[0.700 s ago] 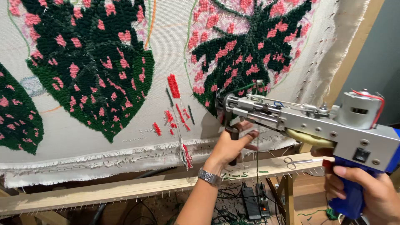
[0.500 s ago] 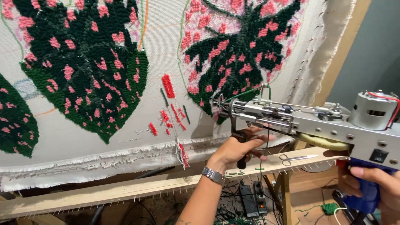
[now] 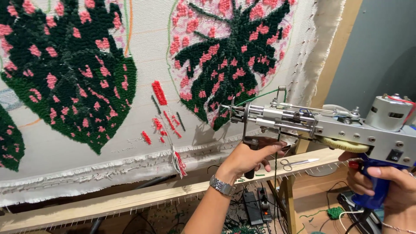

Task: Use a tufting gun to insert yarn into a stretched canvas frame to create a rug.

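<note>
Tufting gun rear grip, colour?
Blue plastic rear grip, held by the right hand; head view.

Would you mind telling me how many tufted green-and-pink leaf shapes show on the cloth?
3: one large leaf at upper left, one leaf at top centre behind the tufting gun's tip, and one partial leaf cut by the left edge. More may lie outside the view.

Looked like a rug-tufting workshop: backing cloth (image 3: pixel 143 130) stretched on a wooden frame (image 3: pixel 130 201) studded with small nails, half-tufted green and pink leaf motifs (image 3: pixel 69 73) across it, a metal tufting gun (image 3: pixel 320 125) with blue handle held up close, scissors (image 3: pixel 297 163) resting on the rail, power strip (image 3: pixel 251 208) and cables tangled below.
</note>
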